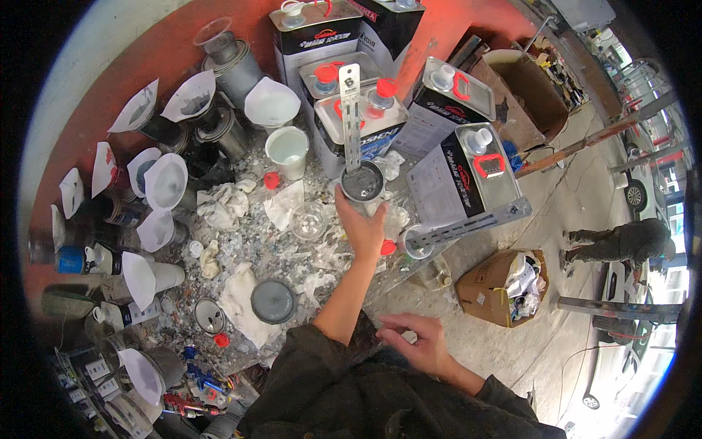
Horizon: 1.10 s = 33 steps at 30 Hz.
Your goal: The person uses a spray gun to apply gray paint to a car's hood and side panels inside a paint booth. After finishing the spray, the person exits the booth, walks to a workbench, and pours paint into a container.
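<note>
My left hand [360, 228] reaches out over the bench and is closed round a small cup of dark grey paint [363, 182]. A perforated metal mixing ruler [351, 110] stands upright in that cup, leaning on its rim. Close to my body, my right hand [418, 342] hovers with thumb and forefinger apart and no held thing visible. Right of the left hand, a second perforated ruler [475, 223] lies across a clear cup [418, 243] near the bench edge. A red cap [387, 247] sits beside my left wrist.
Rectangular solvent cans [468, 179] crowd the far side. Tins with paper strainers [167, 181] line the left. A grey lid [273, 301] and crumpled rags [245, 300] lie on the paint-spattered bench [241, 252]. A cardboard box [486, 293] stands on the floor; another person [621, 243] is at far right.
</note>
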Tool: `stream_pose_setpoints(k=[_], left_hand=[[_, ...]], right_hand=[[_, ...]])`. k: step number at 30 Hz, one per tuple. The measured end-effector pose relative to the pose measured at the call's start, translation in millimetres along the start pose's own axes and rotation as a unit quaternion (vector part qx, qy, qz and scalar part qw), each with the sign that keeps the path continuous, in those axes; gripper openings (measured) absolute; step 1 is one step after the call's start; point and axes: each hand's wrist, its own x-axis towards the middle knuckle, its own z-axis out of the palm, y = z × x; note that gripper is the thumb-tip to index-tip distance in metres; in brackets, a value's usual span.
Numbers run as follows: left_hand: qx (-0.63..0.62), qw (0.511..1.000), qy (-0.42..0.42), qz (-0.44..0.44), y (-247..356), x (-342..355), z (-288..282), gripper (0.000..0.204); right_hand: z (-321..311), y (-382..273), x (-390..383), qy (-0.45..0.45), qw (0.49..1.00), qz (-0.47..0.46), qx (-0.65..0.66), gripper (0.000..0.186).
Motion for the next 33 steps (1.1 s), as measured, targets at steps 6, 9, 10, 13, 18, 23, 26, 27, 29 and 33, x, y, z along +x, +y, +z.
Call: stream_pose_setpoints(k=[6, 9, 10, 13, 18, 23, 26, 27, 29, 33], left_hand=[[-0.014, 0.995, 0.084, 0.049, -10, 26, 16, 0.087], [-0.040, 0.995, 0.073, 0.058, -21, 27, 13, 0.083], [-0.039, 0.996, 0.061, 0.051, -18, 23, 11, 0.083], [-0.041, 0.997, 0.046, 0.045, -19, 8, 0, 0.082], [-0.070, 0.997, -0.003, 0.038, 41, -37, -39, 0.082], [-0.070, 0.995, -0.049, 0.044, 107, -77, -109, 0.082], [-0.040, 0.994, -0.073, 0.076, 130, -96, -167, 0.085], [-0.029, 0.992, -0.085, 0.089, 130, -101, -183, 0.087], [-0.007, 0.993, -0.080, 0.092, 131, -116, -222, 0.090], [-0.001, 0.996, -0.007, 0.088, 142, -144, -290, 0.093]], right_hand=[[-13, 9, 6, -0.013, 0.999, 0.029, 0.010, 0.026], [-16, 11, 11, -0.005, 1.000, 0.006, 0.009, 0.026], [-18, 12, 12, -0.004, 1.000, 0.006, 0.003, 0.026], [-26, 8, 17, 0.001, 1.000, -0.001, -0.014, 0.024], [-52, -20, 32, 0.061, 0.990, -0.115, -0.061, 0.022], [-39, -101, 79, 0.100, 0.980, -0.165, -0.047, 0.036], [-8, -129, 101, -0.018, 0.973, -0.207, -0.099, 0.027], [-1, -139, 106, -0.054, 0.965, -0.225, -0.124, 0.024], [23, -154, 108, -0.150, 0.930, -0.277, -0.189, 0.018], [74, -195, 83, -0.181, 0.904, -0.366, -0.126, 0.019]])
